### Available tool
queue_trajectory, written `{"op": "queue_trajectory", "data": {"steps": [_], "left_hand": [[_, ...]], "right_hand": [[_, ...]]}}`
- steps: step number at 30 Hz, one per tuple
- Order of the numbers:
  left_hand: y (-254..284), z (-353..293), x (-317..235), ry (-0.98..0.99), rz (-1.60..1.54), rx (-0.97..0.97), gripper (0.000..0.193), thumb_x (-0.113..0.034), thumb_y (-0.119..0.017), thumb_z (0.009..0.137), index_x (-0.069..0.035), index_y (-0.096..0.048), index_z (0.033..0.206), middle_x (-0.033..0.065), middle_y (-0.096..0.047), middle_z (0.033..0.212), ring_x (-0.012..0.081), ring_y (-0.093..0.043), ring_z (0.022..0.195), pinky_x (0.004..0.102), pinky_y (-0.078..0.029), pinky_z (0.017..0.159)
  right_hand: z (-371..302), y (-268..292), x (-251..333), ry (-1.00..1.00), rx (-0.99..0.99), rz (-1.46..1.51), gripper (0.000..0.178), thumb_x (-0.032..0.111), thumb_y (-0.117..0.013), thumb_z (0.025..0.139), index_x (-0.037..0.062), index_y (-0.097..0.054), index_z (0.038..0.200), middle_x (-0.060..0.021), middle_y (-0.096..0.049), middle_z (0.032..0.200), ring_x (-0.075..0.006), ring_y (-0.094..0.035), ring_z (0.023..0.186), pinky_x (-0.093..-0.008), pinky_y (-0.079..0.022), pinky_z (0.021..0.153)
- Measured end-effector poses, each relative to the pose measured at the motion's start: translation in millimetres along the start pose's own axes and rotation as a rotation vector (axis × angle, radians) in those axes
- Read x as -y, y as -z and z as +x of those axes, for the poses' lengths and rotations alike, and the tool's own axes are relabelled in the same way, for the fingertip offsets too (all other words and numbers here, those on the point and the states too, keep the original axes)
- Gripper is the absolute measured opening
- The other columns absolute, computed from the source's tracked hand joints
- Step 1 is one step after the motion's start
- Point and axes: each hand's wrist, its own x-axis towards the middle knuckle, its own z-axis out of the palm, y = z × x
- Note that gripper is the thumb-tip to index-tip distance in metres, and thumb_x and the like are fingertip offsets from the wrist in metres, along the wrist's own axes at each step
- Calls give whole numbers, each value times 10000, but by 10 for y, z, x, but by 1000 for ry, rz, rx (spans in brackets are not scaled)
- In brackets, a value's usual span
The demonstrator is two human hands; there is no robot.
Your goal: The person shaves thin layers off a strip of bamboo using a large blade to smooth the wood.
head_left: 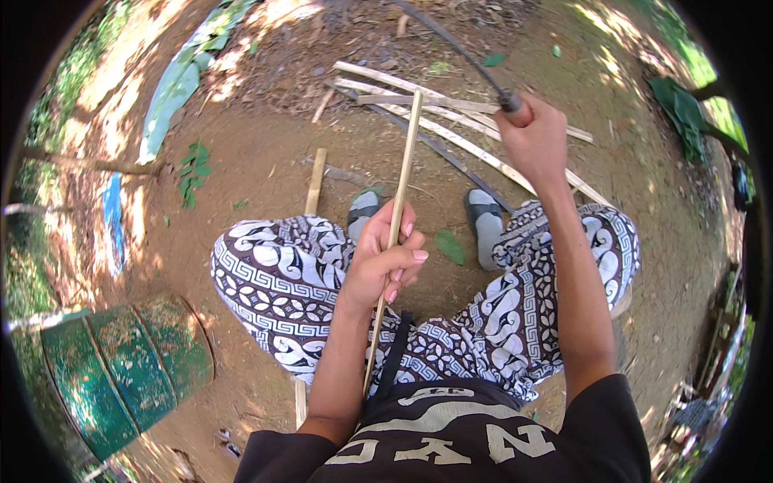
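Observation:
My left hand [382, 258] is closed around a long, narrow strip of split wood or bamboo [409, 145]. The strip slants from near my lap up to a point above the feet. Raised to the right, my right hand [538, 143] grips the brown handle of a machete [471, 63]. Its long, dark, slightly curved blade points up and away to the left, apart from the strip. Several pale split strips [467, 138] lie crossed on the soil ahead, beyond my sandalled feet [485, 221].
A rusty green metal drum [129, 366] lies at the lower left. A short wooden piece [316, 181] is by my left knee. A large green leaf [173, 97] and a blue scrap [113, 221] lie farther left. One small leaf [449, 246] rests between my legs.

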Motion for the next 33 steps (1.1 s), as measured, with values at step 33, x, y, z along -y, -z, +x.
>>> {"op": "queue_trajectory", "data": {"steps": [33], "left_hand": [[-1924,792,1152,259,809,296,433,-140,-608,989,-9,-405,1348,8,-533,687,42,-387,358,203,-298,303]], "right_hand": [[-1799,2065,-367,-492,-182,-130,139,172,-662,665,55,-590,651,-151,-599,575,-365,-623,544,-479,-485,529]]}}
